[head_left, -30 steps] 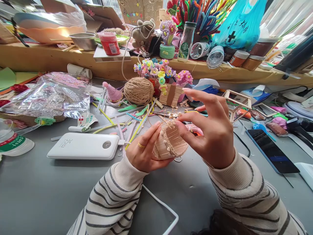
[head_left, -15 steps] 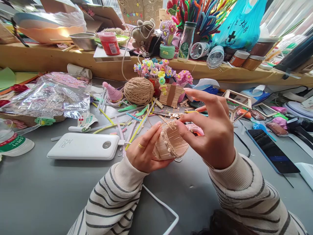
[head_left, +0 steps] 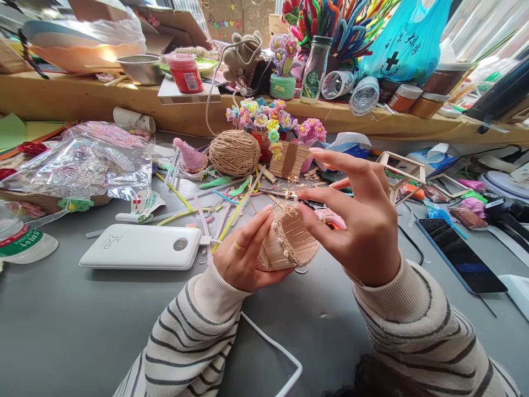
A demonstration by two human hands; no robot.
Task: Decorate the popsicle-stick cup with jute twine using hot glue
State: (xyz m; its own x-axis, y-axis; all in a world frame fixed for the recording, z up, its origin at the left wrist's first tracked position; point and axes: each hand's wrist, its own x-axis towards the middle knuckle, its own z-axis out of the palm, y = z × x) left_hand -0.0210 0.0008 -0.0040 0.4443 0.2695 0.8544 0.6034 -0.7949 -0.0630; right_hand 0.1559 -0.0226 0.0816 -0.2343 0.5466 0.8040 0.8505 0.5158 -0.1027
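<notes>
A small round basket (head_left: 303, 248) of thin wooden slats, with twine round its rim and a twine band across it, is tilted in my left hand (head_left: 243, 256). My left fingers and thumb grip its left side and underside. At its upper edge, frayed twine ends (head_left: 290, 209) stick up. Right beside these ends is my right hand (head_left: 351, 220), thumb and index finger slightly apart, other fingers raised and spread. No held thing shows between them. Behind the basket lie scissors (head_left: 335, 218) with pink handles, partly covered by my right hand.
A ball of twine (head_left: 235, 153) sits behind my hands among coloured pipe cleaners and straws. On the left lies a white power bank (head_left: 140, 247) with a cable plugged in. A phone (head_left: 460, 255) rests at right. Jars and a glass bottle (head_left: 316, 70) line the ledge.
My right index finger has lifted a little away from the thumb and the frayed twine. The left hand and basket stay in place.
</notes>
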